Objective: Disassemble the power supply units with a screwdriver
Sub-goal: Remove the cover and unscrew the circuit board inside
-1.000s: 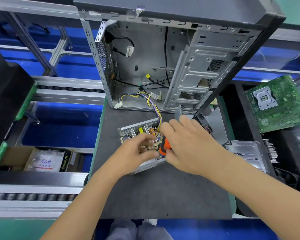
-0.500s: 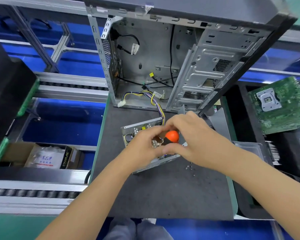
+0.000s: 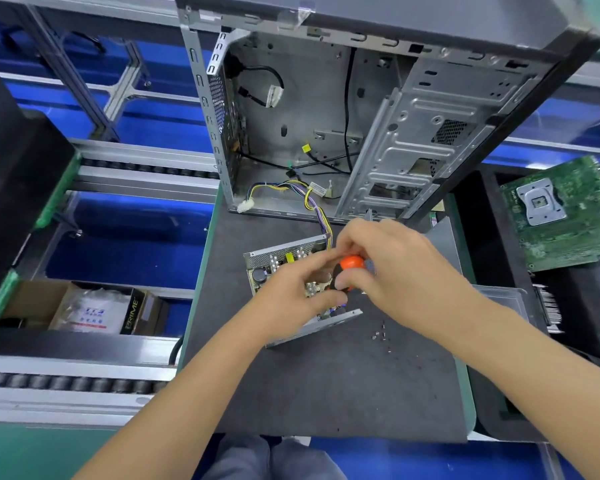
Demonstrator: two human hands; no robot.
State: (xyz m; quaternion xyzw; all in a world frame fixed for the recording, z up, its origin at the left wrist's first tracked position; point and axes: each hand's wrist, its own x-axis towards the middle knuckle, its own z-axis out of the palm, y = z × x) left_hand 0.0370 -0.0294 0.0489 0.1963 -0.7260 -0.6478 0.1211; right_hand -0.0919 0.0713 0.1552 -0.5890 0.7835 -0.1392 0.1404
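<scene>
The power supply unit (image 3: pixel 284 289) sits open-topped at the centre of the dark, felt-like worktop (image 3: pixel 326 393), its perforated steel wall, capacitors and coils exposed, its yellow and purple cable bundle (image 3: pixel 317 209) trailing toward twelve o'clock into the computer case (image 3: pixel 378 116). Your right hand (image 3: pixel 395 268) has its fingers curled round the screwdriver (image 3: pixel 352 263), whose rounded orange handle points up at you; the tip is hidden among the parts. Your left hand (image 3: pixel 291 299) rests on the board, fingers bent and seeming to pinch something beside the shaft, though I cannot tell what. You look to be backing out a board screw; next, keep the shaft upright, press down firmly, and brace the thin sheet-metal shell so it does not skate. A few small loose screws (image 3: pixel 381 332) lie at four o'clock of the unit. A green motherboard (image 3: pixel 561 213) lies at two o'clock, a cardboard box (image 3: pixel 84 310) at nine.
</scene>
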